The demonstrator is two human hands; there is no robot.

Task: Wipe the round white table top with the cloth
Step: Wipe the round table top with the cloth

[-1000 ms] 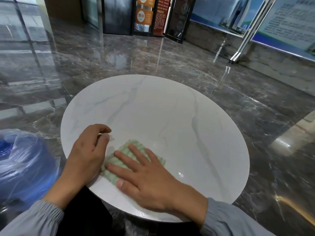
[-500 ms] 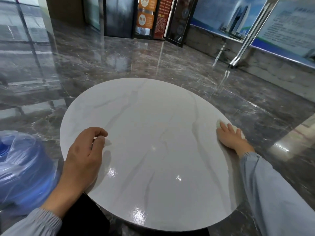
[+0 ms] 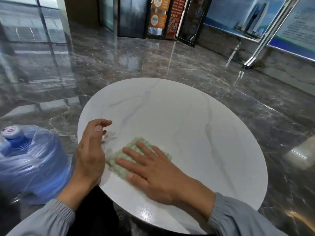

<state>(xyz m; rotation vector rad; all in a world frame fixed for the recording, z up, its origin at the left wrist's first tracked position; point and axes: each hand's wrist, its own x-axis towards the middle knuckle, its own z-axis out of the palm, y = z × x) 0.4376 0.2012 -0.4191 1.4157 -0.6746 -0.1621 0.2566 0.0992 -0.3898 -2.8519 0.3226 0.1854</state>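
Note:
The round white table top [image 3: 196, 126] with faint grey veins fills the middle of the view. A pale green checked cloth [image 3: 119, 158] lies flat on its near left part. My right hand [image 3: 153, 169] presses on the cloth with straight, spread fingers and covers most of it. Just left of the cloth, my left hand [image 3: 91, 150] is at the table's left edge, fingers loosely curled and holding nothing.
A large blue water bottle [image 3: 29, 160] wrapped in clear plastic stands on the floor close to the table's left side. Glossy dark marble floor [image 3: 170, 65] surrounds the table. Display boards [image 3: 255, 23] and a metal post [image 3: 265, 36] line the far wall.
My right hand has swept the cloth back from the table's far right edge to the near left part. My left hand has stayed at the left edge, its fingers lifted a little.

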